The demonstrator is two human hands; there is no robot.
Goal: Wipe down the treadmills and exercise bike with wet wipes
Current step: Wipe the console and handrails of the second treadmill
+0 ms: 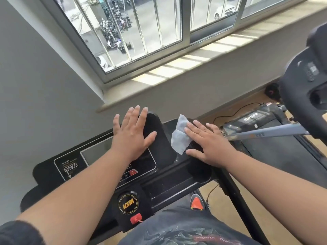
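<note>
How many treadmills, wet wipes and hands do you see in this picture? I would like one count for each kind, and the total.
Treadmills: 2, the near treadmill under the hands and the far treadmill at the right.
Wet wipes: 1, the wet wipe under the right hand.
Hands: 2, with the left hand.
Total: 5

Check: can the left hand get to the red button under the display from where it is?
Probably yes. The left hand lies flat and open on the console, holding nothing, and the red button sits uncovered just below its wrist. The right hand and wipe are off to the side.
</note>
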